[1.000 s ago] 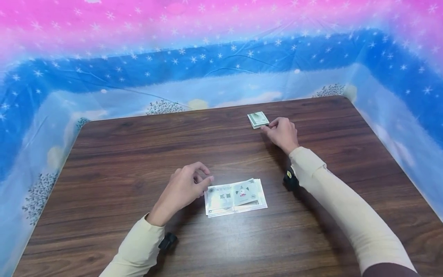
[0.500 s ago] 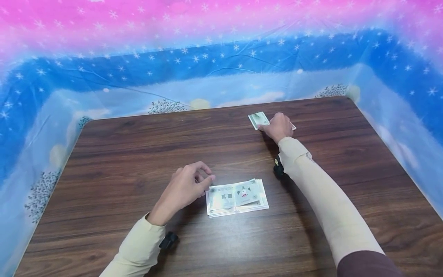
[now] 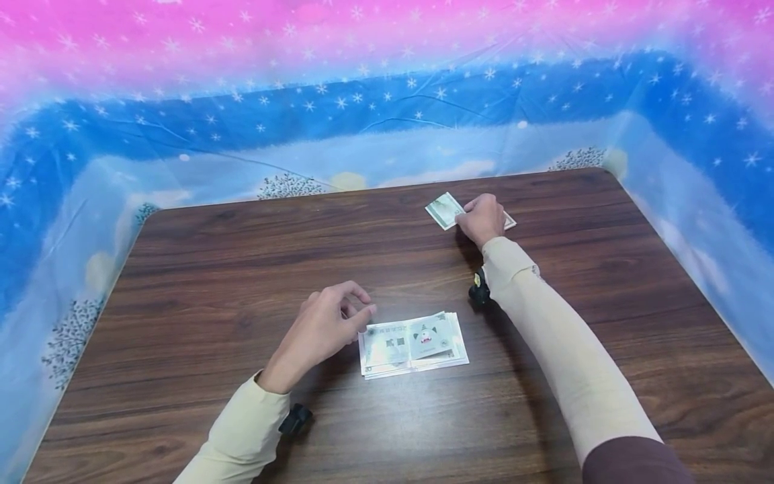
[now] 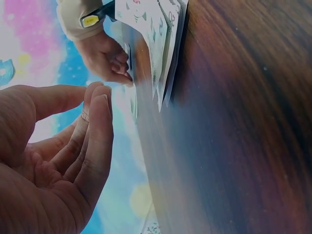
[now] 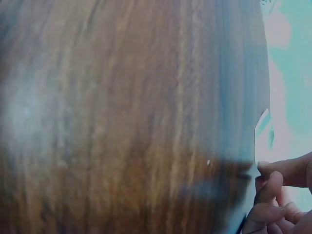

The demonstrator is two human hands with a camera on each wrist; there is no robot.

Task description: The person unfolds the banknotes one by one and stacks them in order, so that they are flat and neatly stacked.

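A small pile of paper banknotes (image 3: 396, 353) lies flat near the middle of the table, a cartoon face printed on the top one. At the left end of that pile hovers my left hand (image 3: 323, 329), its fingers loosely bent and nothing between them; the left wrist view shows the hand (image 4: 63, 151) apart from the notes (image 4: 163, 44). Toward the far edge, my right hand (image 3: 482, 218) pinches a green-white banknote (image 3: 444, 210) whose ends stick out on both sides of the hand. In the right wrist view, the thumb and fingers (image 5: 273, 185) meet at the note's edge (image 5: 263, 131).
The brown wooden table (image 3: 242, 249) has a rounded far edge. Behind it hangs a pink and blue cloth (image 3: 338, 101) with snowflakes. Black wrist cameras are strapped at the left cuff (image 3: 296, 420) and the right cuff (image 3: 480, 288).
My right hand has moved slightly left over the far note and pinched it; the note has turned a little, and its right end now shows beyond the hand. The left hand stays put.
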